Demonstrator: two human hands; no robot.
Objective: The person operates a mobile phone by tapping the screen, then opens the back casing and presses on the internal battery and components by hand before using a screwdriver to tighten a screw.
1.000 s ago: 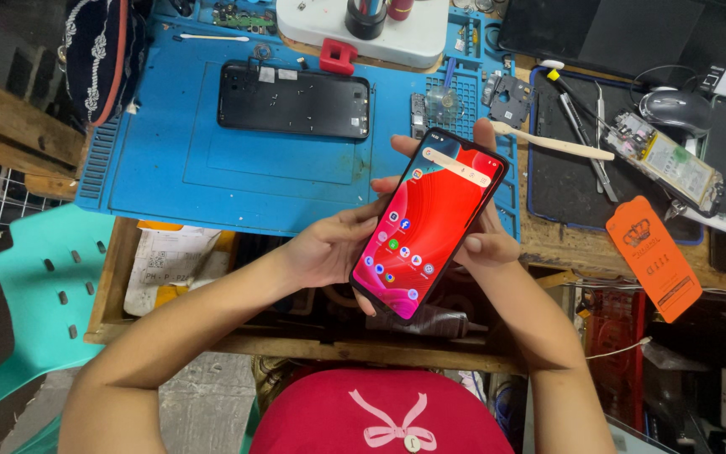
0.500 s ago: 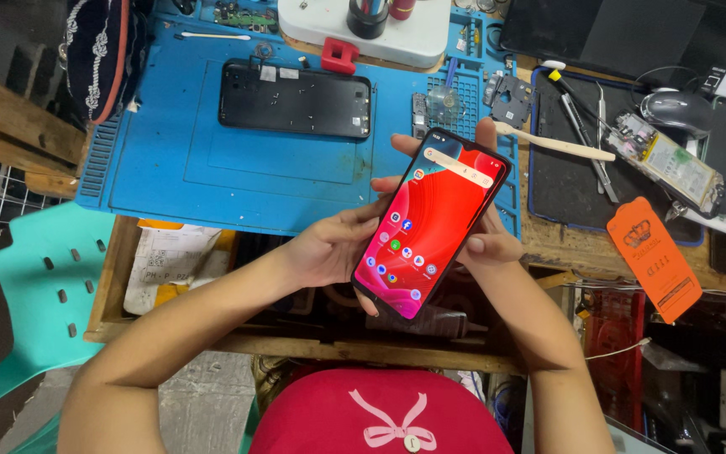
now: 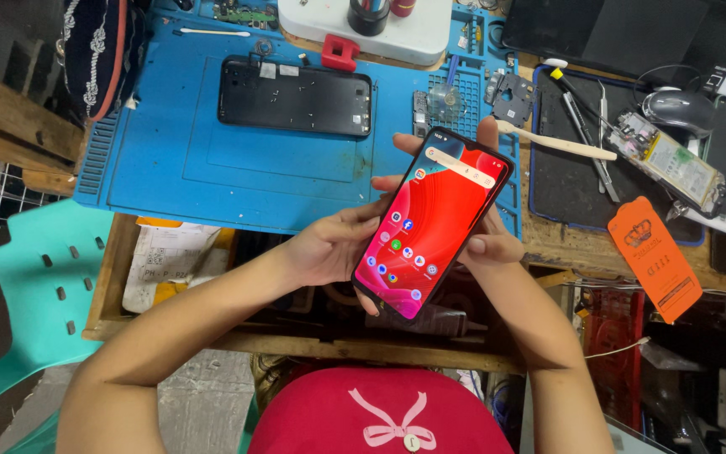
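Note:
A smartphone (image 3: 434,223) with a lit red home screen full of small app icons is held tilted above the front edge of the workbench. My left hand (image 3: 329,244) cups its left side, thumb lying along the edge of the screen. My right hand (image 3: 485,244) supports it from behind and from the right, fingertips showing above its top edge. Beyond it, a black phone back cover (image 3: 296,95) lies inside-up on the blue repair mat (image 3: 170,143).
A black mat (image 3: 565,176) to the right carries tweezers, a pale spudger (image 3: 556,141) and a circuit part. An orange packet (image 3: 654,256) hangs off the bench edge. A white device base (image 3: 413,34) stands at the back. A teal plastic chair (image 3: 35,294) sits lower left.

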